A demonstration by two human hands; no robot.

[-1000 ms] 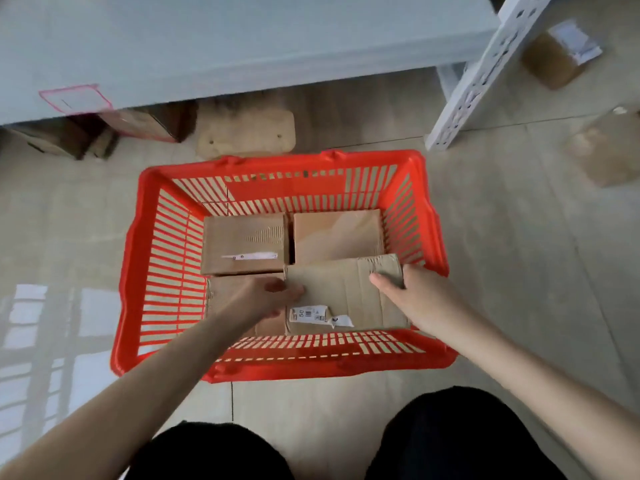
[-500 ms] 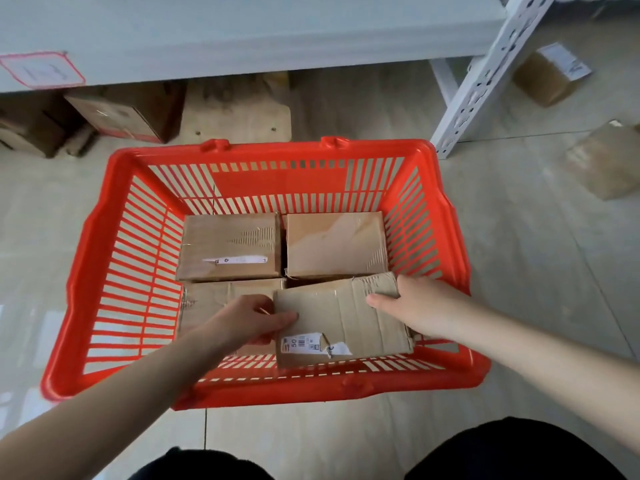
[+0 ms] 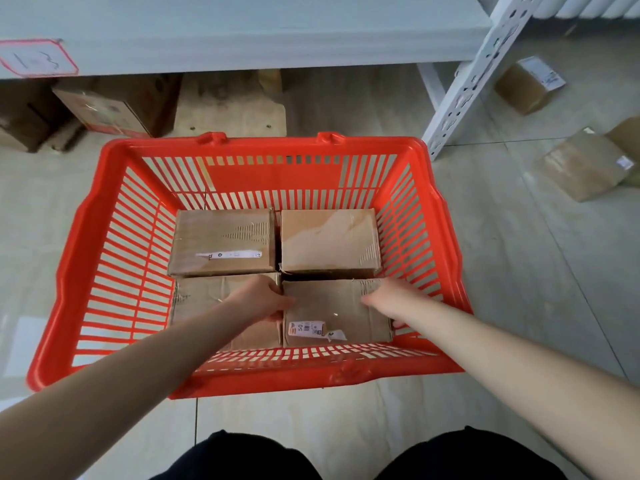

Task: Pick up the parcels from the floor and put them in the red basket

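Now, left side: the red basket stands on the floor before me, its slatted left wall apart from the load.
Near-left parcel: lies flat in the basket, touching the labelled parcel along one seam.
Left hand: grips the labelled parcel's left edge, fingers curled down into that seam.
Labelled parcel: in the basket's near-right quarter, about level, its far edge against the far-right parcel.
Step, as I judge it: seating this parcel. I would ease the left fingers up out of the seam first, so they are not nipped, then release.
Right hand: thumb on top, fingers wrapped over the right edge.
Right wall: close beside that hand; little room sideways, so I would lift both hands straight up, where nothing is in the way.
Shelf post: stands just beyond the basket's far-right corner.
Floor parcels: to the right past the post, well apart from the basket; I would reach round the post.
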